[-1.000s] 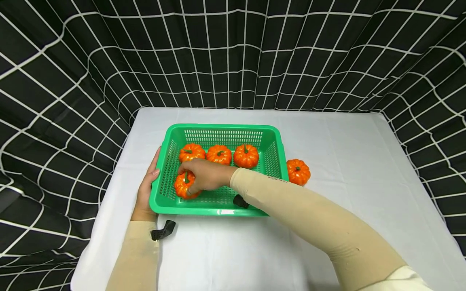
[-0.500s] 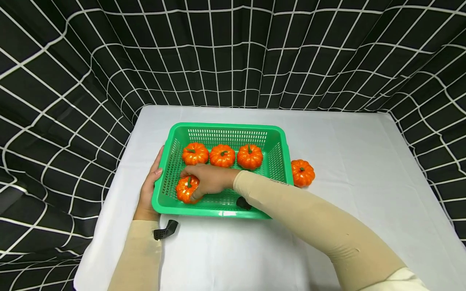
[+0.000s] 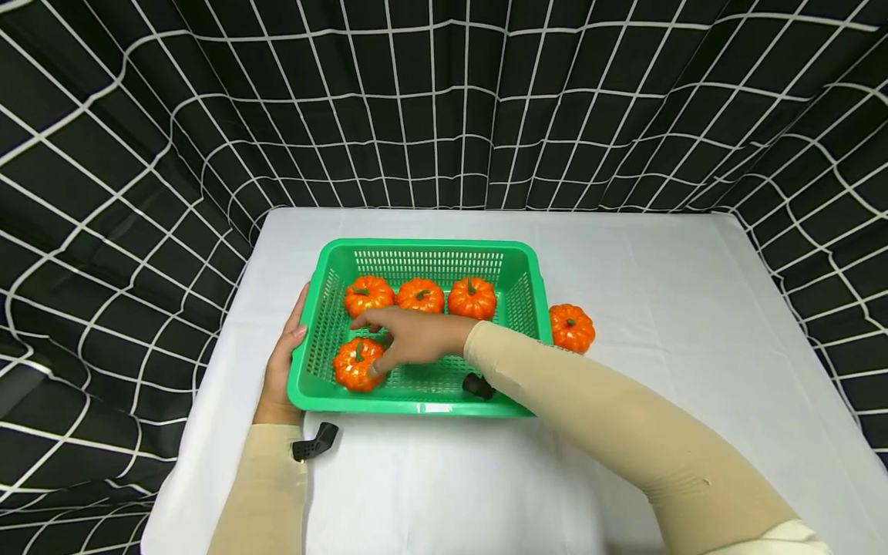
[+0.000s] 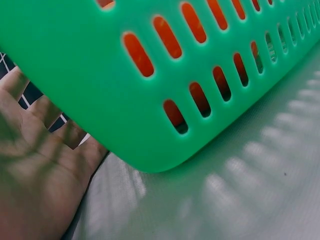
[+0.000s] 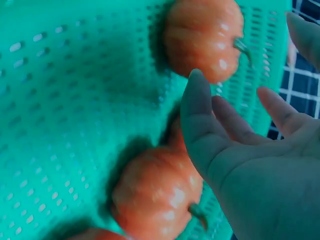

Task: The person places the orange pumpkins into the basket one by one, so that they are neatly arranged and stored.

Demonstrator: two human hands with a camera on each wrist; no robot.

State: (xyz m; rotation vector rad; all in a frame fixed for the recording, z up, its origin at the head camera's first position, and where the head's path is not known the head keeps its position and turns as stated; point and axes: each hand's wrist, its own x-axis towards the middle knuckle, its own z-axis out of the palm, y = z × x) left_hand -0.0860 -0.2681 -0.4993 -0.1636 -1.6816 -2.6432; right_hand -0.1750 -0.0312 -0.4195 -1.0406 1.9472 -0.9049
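Observation:
A green plastic basket [image 3: 430,245] with slotted walls stands on the table. Inside it, three orange pumpkins with green stems line the back: left [image 3: 369,296], middle [image 3: 419,295] and right [image 3: 472,297]. Another pumpkin [image 3: 357,368] sits at the front left. My right hand [image 3: 425,337] hovers over the basket, fingers spread around nothing, thumb close by the front-left pumpkin; whether it touches is unclear. In the right wrist view its fingers [image 5: 197,107] stretch out above pumpkins. Against the basket's left wall lies my left hand [image 3: 280,366], fingers extended along the outside.
One more pumpkin [image 3: 571,328] lies on the white tabletop [image 3: 680,308], just right of the basket. Black cloth [image 3: 444,100] with a white grid surrounds the table at the back and sides. A small black camera [image 3: 315,442] sticks out from the left wrist.
My right hand has loosened its fingers from the front-left pumpkin and drawn slightly up and right. That pumpkin stays in the basket's front-left corner. My left hand keeps its place.

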